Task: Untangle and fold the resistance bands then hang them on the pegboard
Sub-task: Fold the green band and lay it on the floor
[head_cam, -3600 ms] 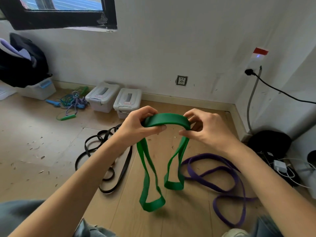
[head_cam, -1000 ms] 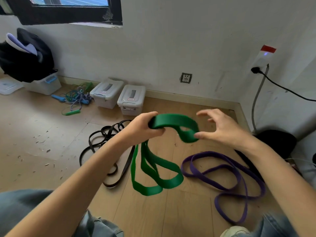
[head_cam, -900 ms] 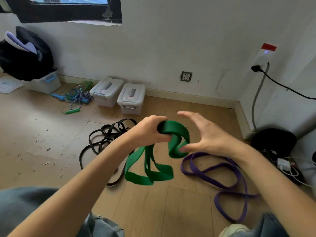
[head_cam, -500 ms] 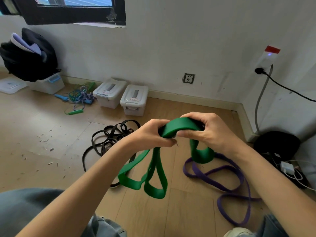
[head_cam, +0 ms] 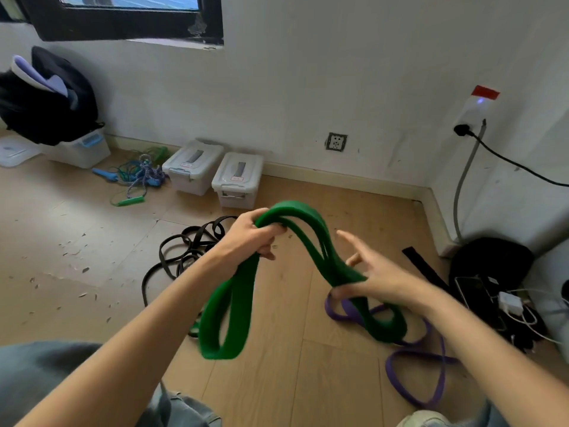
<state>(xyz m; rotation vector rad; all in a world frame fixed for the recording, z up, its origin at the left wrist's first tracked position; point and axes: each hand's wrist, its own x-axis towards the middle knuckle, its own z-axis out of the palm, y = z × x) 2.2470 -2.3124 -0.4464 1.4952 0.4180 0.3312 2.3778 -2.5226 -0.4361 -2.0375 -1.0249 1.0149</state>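
Slippage threatens: left hand (head_cam: pixel 249 238) clamps the green band (head_cam: pixel 323 251), but right hand (head_cam: pixel 378 278) fingers (head_cam: pixel 348 238), splayed wide beside it, could drop the fold onto the purple band (head_cam: pixel 412 359).

No readable text for you here. The two grey lidded plastic storage boxes (head_cam: pixel 214 174) by the wall each carry a small white label with red print, too small and blurred to make out. The red tag on the white wall plug-in unit (head_cam: pixel 476 105) shows no legible characters.
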